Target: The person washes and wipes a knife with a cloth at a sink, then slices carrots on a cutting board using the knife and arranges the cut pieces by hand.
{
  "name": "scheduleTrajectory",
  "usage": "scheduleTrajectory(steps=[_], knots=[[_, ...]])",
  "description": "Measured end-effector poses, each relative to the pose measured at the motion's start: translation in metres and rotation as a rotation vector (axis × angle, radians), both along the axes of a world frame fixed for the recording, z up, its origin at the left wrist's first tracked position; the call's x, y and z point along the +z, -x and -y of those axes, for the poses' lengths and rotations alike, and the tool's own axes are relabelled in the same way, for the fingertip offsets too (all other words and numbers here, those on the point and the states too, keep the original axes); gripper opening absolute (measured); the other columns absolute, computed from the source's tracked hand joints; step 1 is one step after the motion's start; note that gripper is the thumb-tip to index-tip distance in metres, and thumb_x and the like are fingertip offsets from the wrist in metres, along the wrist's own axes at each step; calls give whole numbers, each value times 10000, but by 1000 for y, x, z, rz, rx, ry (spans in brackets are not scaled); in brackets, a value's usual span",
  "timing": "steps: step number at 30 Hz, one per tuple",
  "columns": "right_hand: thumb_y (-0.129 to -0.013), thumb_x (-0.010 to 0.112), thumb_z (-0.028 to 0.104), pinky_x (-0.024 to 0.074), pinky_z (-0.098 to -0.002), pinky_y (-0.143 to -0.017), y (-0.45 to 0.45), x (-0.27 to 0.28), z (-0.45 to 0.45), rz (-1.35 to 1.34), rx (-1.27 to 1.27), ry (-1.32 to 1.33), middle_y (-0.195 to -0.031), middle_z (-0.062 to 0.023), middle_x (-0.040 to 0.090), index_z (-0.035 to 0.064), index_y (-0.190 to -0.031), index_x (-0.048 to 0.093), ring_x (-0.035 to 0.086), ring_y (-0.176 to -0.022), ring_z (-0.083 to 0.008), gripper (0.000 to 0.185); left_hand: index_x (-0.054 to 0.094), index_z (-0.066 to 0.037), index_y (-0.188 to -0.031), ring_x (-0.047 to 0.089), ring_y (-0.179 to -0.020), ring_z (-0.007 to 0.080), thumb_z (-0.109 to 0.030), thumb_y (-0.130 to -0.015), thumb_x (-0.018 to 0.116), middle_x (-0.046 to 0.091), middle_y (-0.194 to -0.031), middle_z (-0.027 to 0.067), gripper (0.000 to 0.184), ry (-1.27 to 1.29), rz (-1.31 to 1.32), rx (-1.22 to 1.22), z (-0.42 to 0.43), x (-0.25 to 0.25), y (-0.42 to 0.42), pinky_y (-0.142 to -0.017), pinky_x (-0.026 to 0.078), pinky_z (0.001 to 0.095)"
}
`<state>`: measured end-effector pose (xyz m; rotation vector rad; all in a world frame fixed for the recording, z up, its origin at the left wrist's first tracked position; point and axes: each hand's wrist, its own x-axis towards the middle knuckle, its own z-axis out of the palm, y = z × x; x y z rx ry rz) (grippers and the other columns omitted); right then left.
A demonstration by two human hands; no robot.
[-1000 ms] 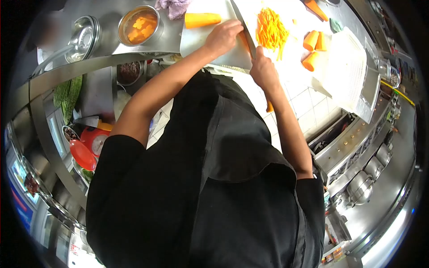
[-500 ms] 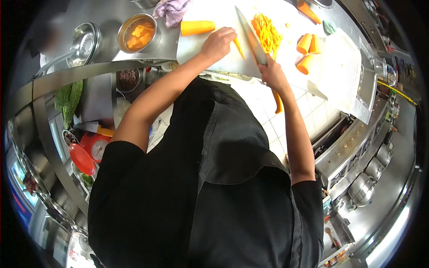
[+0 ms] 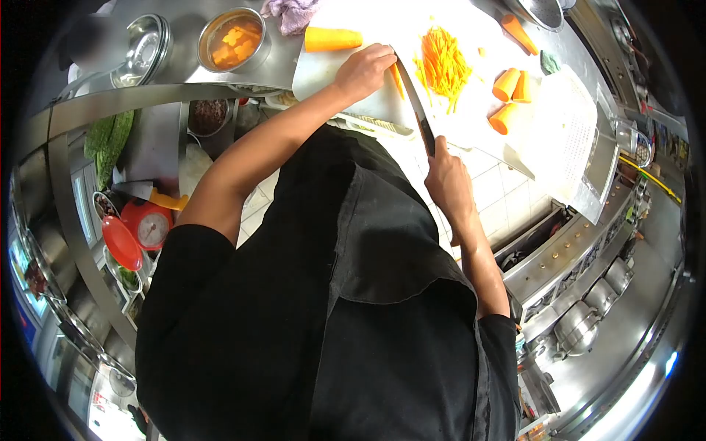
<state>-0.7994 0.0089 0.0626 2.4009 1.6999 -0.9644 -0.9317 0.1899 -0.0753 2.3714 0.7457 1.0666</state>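
the right hand (image 3: 448,176) is closing around the handle of a knife (image 3: 416,99). just left of the knife, the left hand (image 3: 365,71) is holding its fingers bunched together over a thin carrot piece (image 3: 398,81), which is lying close beside the blade. well right of the knife, carrot chunks (image 3: 504,85) are resting; nearer on that side, carrot shreds (image 3: 446,65) are heaping up. farther left of the knife, a carrot block (image 3: 333,39) is lying, and beyond it a purple cloth (image 3: 293,15) is sitting crumpled.
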Motion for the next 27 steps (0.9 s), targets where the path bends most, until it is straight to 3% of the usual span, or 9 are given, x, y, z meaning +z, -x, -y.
scheduleTrajectory(steps=[4, 8, 10, 13, 19, 23, 27], knots=[[-858, 482, 32, 446, -560, -636, 3, -52, -1, -33, -16, -151, -709, -323, 586, -13, -995, 370, 580, -705, -498, 183, 603, 10, -844, 573, -895, 266, 33, -686, 507, 594, -892, 101, 186, -32, 14, 11, -2, -7, -1, -777, 493, 351], [-862, 484, 39, 445, -560, -636, 7, -38, -19, -59, -34, -162, -719, -323, 590, -12, -1002, 376, 581, -710, -496, 184, 605, 8, -847, 574, -888, 260, 35, -681, 513, 590, -881, 100, 192, -96, -3, 19, 5, -7, 2, -771, 494, 348], [-861, 486, 41, 444, -562, -643, 0, -21, -20, -74, -16, -94, -733, -323, 594, -13, -1018, 380, 583, -728, -496, 197, 603, 22, -889, 574, -890, 311, 68, -674, 510, 602, -925, 140, 239, 27, -45, -19, -1, -4, 1, -776, 482, 386], [-858, 491, 42, 442, -564, -646, -2, -13, -3, -63, -17, -26, -740, -327, 594, -11, -1034, 379, 582, -738, -499, 215, 605, 22, -892, 576, -879, 313, 70, -674, 510, 604, -932, 141, 243, 37, -31, -27, 0, -2, 3, -771, 482, 384], [-860, 500, 60, 437, -567, -635, 1, -44, -24, -73, -34, -180, -717, -307, 594, 6, -1031, 398, 575, -714, -502, 207, 602, 22, -891, 573, -873, 309, 67, -670, 514, 600, -901, 136, 242, 34, -28, 11, 1, 0, 2, -767, 482, 378], [-855, 513, 64, 446, -559, -642, -6, -22, -17, -67, 20, -91, -699, -314, 586, -3, -1038, 395, 581, -707, -496, 227, 603, 25, -886, 573, -874, 312, 67, -672, 513, 601, -893, 141, 236, -3, -41, 19, -1, -1, 1, -762, 482, 375], [-850, 523, 65, 449, -557, -644, -4, -47, -10, -54, -6, -107, -707, -311, 592, -10, -1077, 395, 591, -714, -487, 271, 610, 18, -857, 579, -883, 289, 56, -668, 523, 604, -889, 129, 212, 6, -58, 26, 1, -4, 3, -767, 487, 365]])
